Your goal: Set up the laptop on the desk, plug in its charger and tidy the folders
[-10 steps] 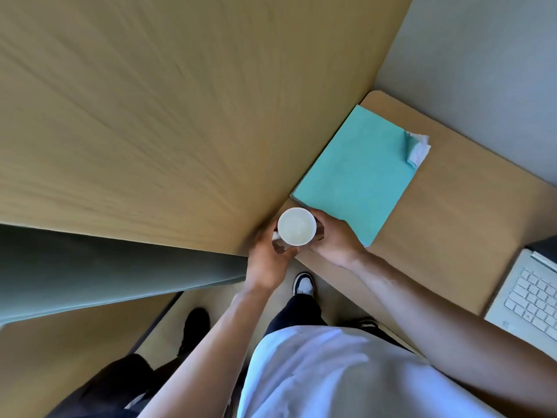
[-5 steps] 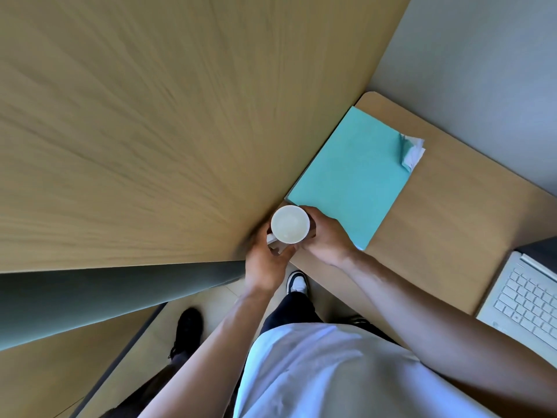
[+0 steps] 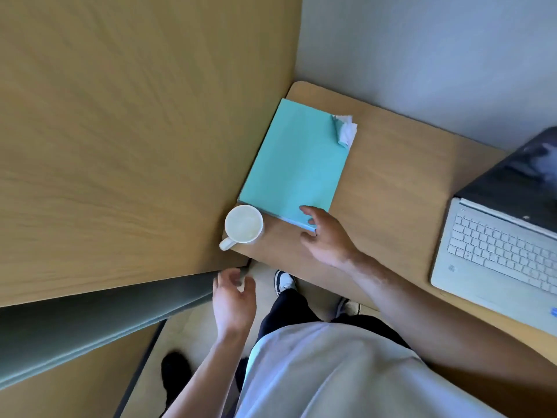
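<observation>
Light wooden tabletop (image 3: 391, 188) runs along a pale grey wall (image 3: 422, 55), with a tall wood-grain panel (image 3: 120, 131) closing it off on the left. Flat turquoise paper folder (image 3: 297, 164) lies near the tabletop's left end, long edge close against the panel; its far right corner is curled up, showing crumpled white paper (image 3: 346, 131) beneath. Round white ceramic mug (image 3: 243, 224) stands upright just beside the folder's near left corner, at the tabletop's front edge, handle pointing toward the person; nothing grips it. Right hand (image 3: 325, 236) hovers at the folder's near right corner, fingers (image 3: 307, 210) spread and loosely bent, thumb below the folder's edge, holding nothing; whether the tips touch the folder cannot be told. Left hand (image 3: 235, 300) hangs off the tabletop, below the mug, above the floor, its fingers relaxed and slightly curled, empty, somewhat blurred. Open silver laptop with white keys (image 3: 497, 254) sits at the right end, well apart from the folder, dark screen raised. No charger in sight.
</observation>
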